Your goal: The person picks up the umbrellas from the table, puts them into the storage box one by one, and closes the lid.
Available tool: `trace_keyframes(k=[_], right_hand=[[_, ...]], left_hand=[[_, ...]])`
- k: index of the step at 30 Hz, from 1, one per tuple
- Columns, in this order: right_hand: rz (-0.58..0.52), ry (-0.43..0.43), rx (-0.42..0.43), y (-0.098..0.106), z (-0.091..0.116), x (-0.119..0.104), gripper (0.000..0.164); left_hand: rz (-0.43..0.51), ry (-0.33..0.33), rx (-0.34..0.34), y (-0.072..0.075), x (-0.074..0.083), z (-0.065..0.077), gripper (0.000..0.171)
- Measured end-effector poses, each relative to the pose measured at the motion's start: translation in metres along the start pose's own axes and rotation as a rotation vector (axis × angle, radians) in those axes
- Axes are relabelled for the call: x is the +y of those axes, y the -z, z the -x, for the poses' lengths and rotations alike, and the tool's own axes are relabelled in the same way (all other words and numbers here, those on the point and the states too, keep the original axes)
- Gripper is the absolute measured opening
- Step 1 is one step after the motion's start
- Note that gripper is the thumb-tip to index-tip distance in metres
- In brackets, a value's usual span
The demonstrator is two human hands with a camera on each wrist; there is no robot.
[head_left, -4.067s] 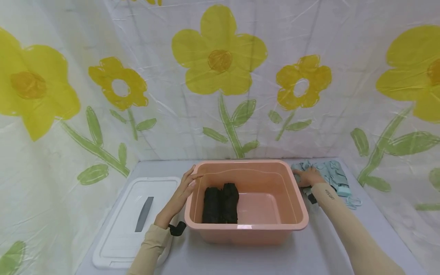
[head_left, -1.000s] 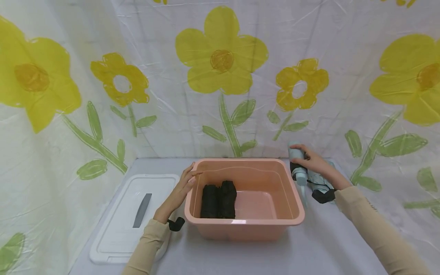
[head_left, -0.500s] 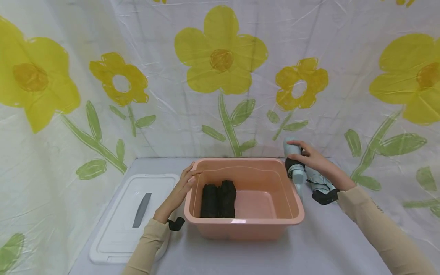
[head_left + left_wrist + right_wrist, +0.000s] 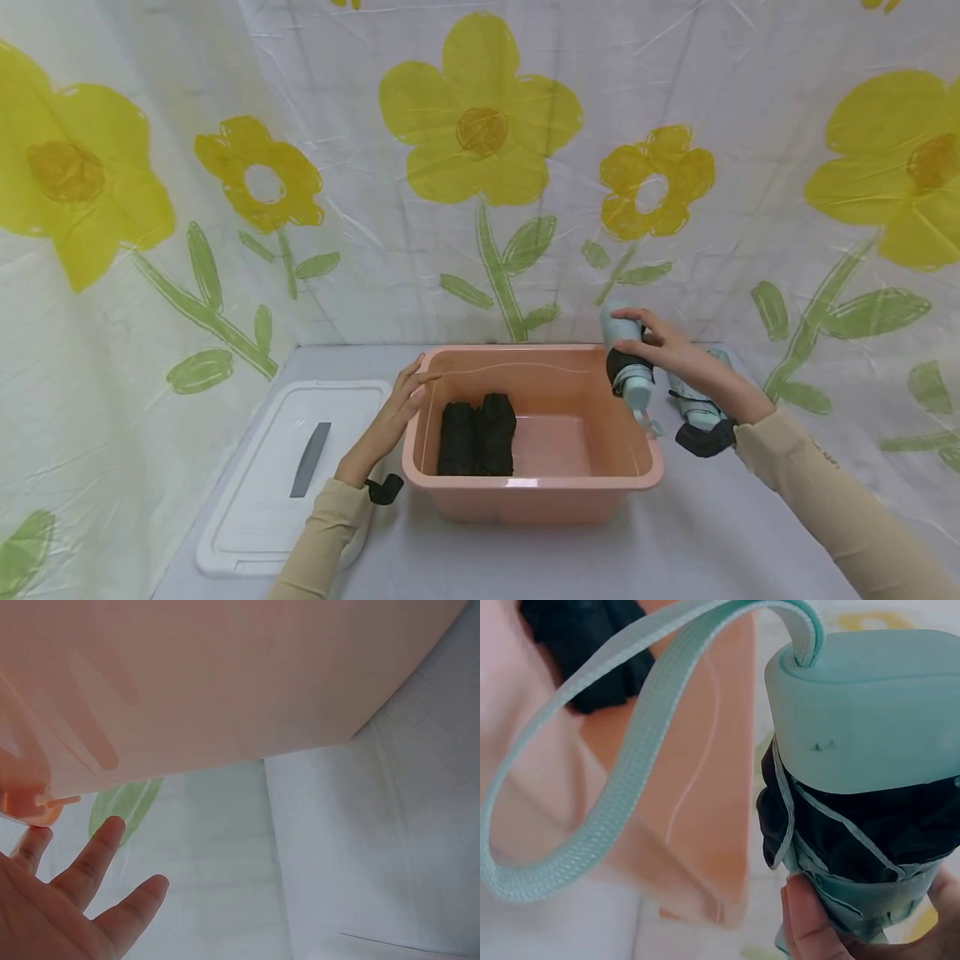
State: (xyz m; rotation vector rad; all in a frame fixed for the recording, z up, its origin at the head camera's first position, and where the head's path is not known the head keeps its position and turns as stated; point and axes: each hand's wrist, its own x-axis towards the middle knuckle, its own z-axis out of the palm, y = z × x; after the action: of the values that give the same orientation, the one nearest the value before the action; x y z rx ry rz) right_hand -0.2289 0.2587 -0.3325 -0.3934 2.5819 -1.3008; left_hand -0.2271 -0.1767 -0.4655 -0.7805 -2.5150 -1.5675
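Observation:
My right hand [image 4: 667, 346] grips a light teal folded umbrella [image 4: 855, 712], above the right rim of a pink plastic bin [image 4: 525, 504]. Its handle points down and toward me, and a woven wrist strap [image 4: 615, 825] loops from the handle's end. Dark cloth shows below the handle. My left hand [image 4: 397, 417] rests at the bin's left rim with its fingers spread and fairly straight. Inside the bin, two black rolled bundles [image 4: 457, 437] lie side by side at the left; their kind is hard to tell.
Right of the bin, a second light teal bundle [image 4: 697, 404] lies on the table [image 4: 570, 567], partly behind my right wrist. A white lid [image 4: 247, 500] with a grey handle [image 4: 311, 460] lies at the left. A flower-printed curtain [image 4: 360, 275] hangs behind the table.
My right hand has lifted the teal umbrella from the pile at the right and carried it left, to over the bin's right rim. My left hand has stayed at the left rim.

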Motion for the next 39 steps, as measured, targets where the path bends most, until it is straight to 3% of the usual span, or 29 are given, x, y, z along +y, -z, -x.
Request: trace_keyframes(k=[15,25,39], right_hand=[[-0.029,0.033,-0.107,-0.021,0.007,-0.025,0.054],[-0.115,0.037,-0.200,-0.041,0.011,-0.040,0.052],[-0.154,0.080,-0.224,-0.073,0.003,-0.036,0.054]], left_hand=[[-0.002,0.000,-0.003,0.001,0.000,0.000,0.037],[-0.017,-0.059,0.006,0.003,0.002,-0.001,0.039],[0.001,-0.036,-0.017,0.002,0.001,0.000,0.037]])
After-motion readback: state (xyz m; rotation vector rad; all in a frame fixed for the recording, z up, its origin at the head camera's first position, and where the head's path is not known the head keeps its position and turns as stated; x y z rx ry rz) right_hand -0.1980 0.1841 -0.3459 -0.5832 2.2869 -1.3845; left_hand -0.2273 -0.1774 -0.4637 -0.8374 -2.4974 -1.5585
